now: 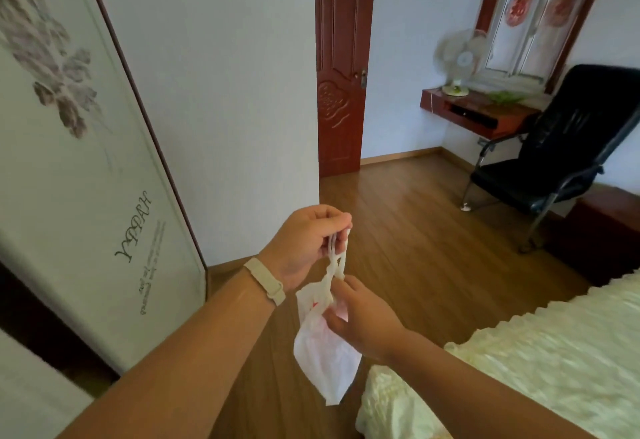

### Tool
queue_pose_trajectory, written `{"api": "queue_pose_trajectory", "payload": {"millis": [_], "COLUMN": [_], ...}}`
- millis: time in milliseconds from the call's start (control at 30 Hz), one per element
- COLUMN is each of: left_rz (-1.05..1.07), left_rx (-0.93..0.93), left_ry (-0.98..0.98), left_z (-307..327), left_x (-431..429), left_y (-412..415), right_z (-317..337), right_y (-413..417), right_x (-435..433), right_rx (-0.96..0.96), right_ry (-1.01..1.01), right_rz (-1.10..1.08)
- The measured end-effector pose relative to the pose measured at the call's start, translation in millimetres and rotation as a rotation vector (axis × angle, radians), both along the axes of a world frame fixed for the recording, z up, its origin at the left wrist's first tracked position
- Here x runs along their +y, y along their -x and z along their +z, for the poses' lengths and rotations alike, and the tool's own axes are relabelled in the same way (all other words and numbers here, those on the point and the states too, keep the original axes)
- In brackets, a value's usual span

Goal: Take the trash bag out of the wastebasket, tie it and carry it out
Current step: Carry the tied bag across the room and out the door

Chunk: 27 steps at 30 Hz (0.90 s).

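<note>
- Head view: the left hand [304, 241] is raised, its fingertips pressed together on the twisted handles of a small white plastic trash bag [323, 352], which hangs in the air over the wooden floor [415, 248].
- The right hand [360, 314] sits just below, fingers curled and pinching the bag's neck where the handles meet the body.
- A pale band [265, 281] circles the left wrist.
- A bed with a cream ruffled cover [536, 362] lies at the lower right, near the bag.
- A black chair [561, 151] stands well apart, beside a red-brown shelf carrying a white fan [459, 58].
- A red-brown door [341, 68] is closed beyond the white wall.
</note>
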<state>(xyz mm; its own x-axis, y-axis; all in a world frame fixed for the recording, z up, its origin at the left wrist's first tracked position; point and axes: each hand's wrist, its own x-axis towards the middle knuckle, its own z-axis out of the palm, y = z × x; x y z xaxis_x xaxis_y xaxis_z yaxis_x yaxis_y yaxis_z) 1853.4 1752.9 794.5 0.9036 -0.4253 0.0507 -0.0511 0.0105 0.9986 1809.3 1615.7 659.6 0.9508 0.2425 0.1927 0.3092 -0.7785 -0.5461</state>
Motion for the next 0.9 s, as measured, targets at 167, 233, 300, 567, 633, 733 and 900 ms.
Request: {"api": "queue_pose_trajectory", "payload": {"millis": [167,233,300,567,633,733,900], "left_rz": [-0.001,0.012,0.034,0.073,0.06,0.063,0.033], "left_rx": [-0.001,-0.009,-0.027,-0.043,-0.053,-0.025,-0.006], "left_ry": [0.013,-0.015,-0.067,-0.241,-0.244,-0.19,-0.128], "left_z": [-3.4,-9.7,-18.2,-29.4,-25.3,-19.6,-20.9], "left_x": [-5.2,-11.3,-17.5,-52.7,-69.0,-91.1,-119.7], "left_y": [-85.8,-123.5,-162.5,-317.4,-353.2,-398.2,-471.5], "right_z": [1.6,-6.3,-17.2,-39.0,-39.0,-34.9,-34.8], "right_y": [-86.9,-122.4,-161.0,-315.5,-352.3,-401.0,-472.7], "right_x": [-3.1,-6.6,-14.1,-65.7,-82.7,-105.7,-130.2], "right_rx": [0.001,0.007,0.001,0.055,0.028,0.021,-0.013], "right_ry": [0.005,0.003,0.011,0.034,0.047,0.058,0.077], "right_rz": [-0.032,-0.013,0.02,0.08,0.078,0.025,-0.03]}}
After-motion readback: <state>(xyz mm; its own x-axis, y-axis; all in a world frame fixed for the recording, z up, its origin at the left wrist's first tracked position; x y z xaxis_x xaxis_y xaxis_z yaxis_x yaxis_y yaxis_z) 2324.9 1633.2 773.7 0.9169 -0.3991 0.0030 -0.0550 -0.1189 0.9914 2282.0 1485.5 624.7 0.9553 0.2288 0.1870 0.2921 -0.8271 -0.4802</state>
